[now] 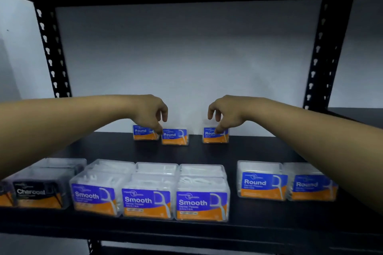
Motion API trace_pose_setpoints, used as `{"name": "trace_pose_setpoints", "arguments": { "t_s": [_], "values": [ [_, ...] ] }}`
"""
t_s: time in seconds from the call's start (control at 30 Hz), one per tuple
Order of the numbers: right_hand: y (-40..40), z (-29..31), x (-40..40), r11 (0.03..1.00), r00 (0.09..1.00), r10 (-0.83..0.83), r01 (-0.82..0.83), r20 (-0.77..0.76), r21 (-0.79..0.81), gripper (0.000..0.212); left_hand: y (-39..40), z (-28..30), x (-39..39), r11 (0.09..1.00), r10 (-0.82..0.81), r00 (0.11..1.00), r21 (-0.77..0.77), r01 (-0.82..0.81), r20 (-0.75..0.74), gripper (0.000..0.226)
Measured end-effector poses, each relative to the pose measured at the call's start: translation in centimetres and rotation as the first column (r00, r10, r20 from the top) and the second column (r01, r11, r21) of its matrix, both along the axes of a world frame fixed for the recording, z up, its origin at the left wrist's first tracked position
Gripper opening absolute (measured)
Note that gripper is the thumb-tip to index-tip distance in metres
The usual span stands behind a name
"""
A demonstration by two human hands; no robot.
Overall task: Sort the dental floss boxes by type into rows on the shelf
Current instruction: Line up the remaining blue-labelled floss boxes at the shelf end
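I see my left hand (152, 113) pinching the middle Round box (175, 136) at its near-left top corner; my right hand (224, 114) pinches the Round box (215, 135) to that one's right, long faces toward me; the gap between them needs closing.

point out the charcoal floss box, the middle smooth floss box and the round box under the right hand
black-labelled clear plastic Charcoal floss box (39, 193): head view, on its front label.
middle blue-and-orange-labelled clear Smooth floss box (147, 201): head view, on its front label.
back-row blue-and-orange Round floss box (215, 137): head view, on its front face, below the right hand (224, 113).
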State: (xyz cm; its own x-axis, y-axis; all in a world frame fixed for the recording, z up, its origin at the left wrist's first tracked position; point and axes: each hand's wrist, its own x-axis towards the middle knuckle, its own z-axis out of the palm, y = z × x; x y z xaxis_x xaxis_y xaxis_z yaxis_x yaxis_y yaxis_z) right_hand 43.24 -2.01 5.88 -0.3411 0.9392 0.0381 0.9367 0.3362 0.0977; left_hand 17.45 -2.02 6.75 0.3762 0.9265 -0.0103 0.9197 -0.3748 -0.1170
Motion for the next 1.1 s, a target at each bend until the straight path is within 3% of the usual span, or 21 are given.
{"name": "trace_pose_setpoints", "arguments": {
  "t_s": [0.43, 0.57, 0.67, 0.83, 0.97, 1.1],
  "values": [
    [4.5, -1.8, -2.2, 0.998, 0.981, -0.053, 0.060, 0.185, -0.033, 0.067, 5.8, -3.1, -0.7, 0.986, -0.164, 0.986, -0.026, 0.163, -0.030, 0.070],
    [4.6, -1.9, -2.4, 0.998, 0.981, -0.044, 0.051, 0.187, -0.033, 0.054, 6.4, -4.2, 0.2, 0.981, -0.192, 0.980, -0.029, 0.191, -0.043, 0.073],
    [4.7, -1.8, -2.6, 0.998, 0.982, -0.020, 0.031, 0.185, -0.060, 0.041, 6.4, -4.4, 0.8, 0.977, -0.211, 0.976, -0.023, 0.210, -0.043, 0.072],
    [4.5, -1.5, -2.9, 0.977, 0.994, -0.023, 0.044, 0.105, -0.206, 0.039, 6.2, -4.9, 1.8, 0.975, -0.220, 0.974, -0.057, 0.217, -0.049, 0.067],
    [4.2, -2.2, -3.3, 0.935, 0.995, -0.060, 0.083, 0.076, -0.345, 0.036, 5.8, -5.3, 2.5, 0.959, -0.247, 0.968, -0.134, 0.249, 0.029, 0.051],
    [3.9, -3.0, -3.6, 0.923, 0.996, -0.026, 0.059, 0.091, -0.380, 0.044, 5.8, -5.9, 3.2, 0.953, -0.216, 0.969, -0.193, 0.236, 0.116, 0.044]
  ]
}}
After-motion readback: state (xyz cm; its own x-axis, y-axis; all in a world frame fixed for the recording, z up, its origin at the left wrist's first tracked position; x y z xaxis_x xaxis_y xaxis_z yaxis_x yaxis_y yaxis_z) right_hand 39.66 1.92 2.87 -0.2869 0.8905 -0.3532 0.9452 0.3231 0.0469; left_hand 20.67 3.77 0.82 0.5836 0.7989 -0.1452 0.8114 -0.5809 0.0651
